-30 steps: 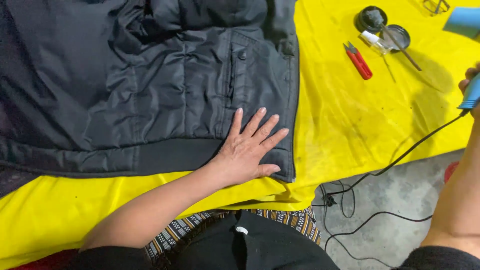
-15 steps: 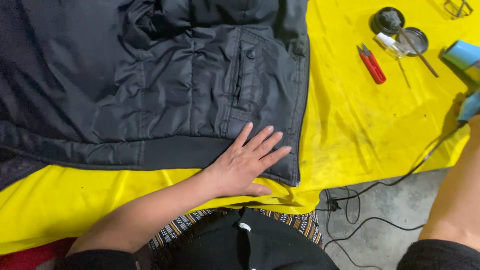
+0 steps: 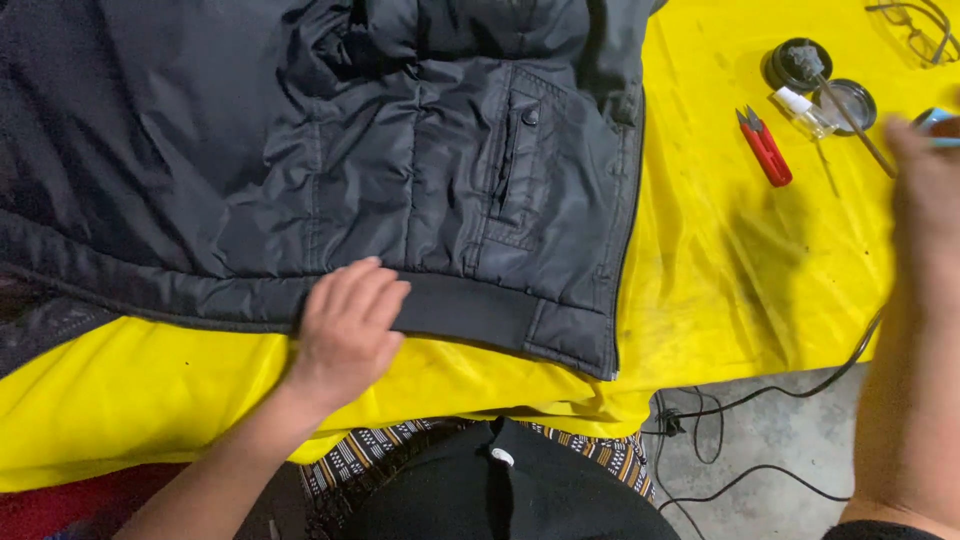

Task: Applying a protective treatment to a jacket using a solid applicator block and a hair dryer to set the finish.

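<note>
A big dark jacket (image 3: pixel 330 150) lay spread out on a surface covered with a yellow cloth (image 3: pixel 720 290). The jacket covered most of the cloth, from the far left to a bit past the middle. Its bottom band (image 3: pixel 460 310) ran along the near edge. A small pocket with a snap (image 3: pixel 515 165) sat on the front, just above the band.

The left hand (image 3: pixel 345 335) rested on the bottom band of the jacket. Its fingers (image 3: pixel 375 290) were close together and curled down a little over the band. They pressed on the cloth and held nothing else.

The right hand (image 3: pixel 925 165) was at the far right and very blurry. Something small and light blue (image 3: pixel 935 118) peeked out at its top. I could not tell if those fingers were wrapped around it.

Past the jacket, on the bare yellow cloth, lay a pair of small red snips (image 3: pixel 765 148). Next to them sat a round black lid or cup (image 3: pixel 797 62) and a little round tin (image 3: pixel 848 100) with a thin stick (image 3: pixel 865 135) leaning across it. What was inside them was too small to see. A tiny clear bottle with a white cap (image 3: pixel 803 110) lay between them. A pair of glasses (image 3: pixel 915 30) lay in the far corner.

A black cord (image 3: pixel 760 400) hung off the edge and looped on the grey floor (image 3: pixel 770 450).
</note>
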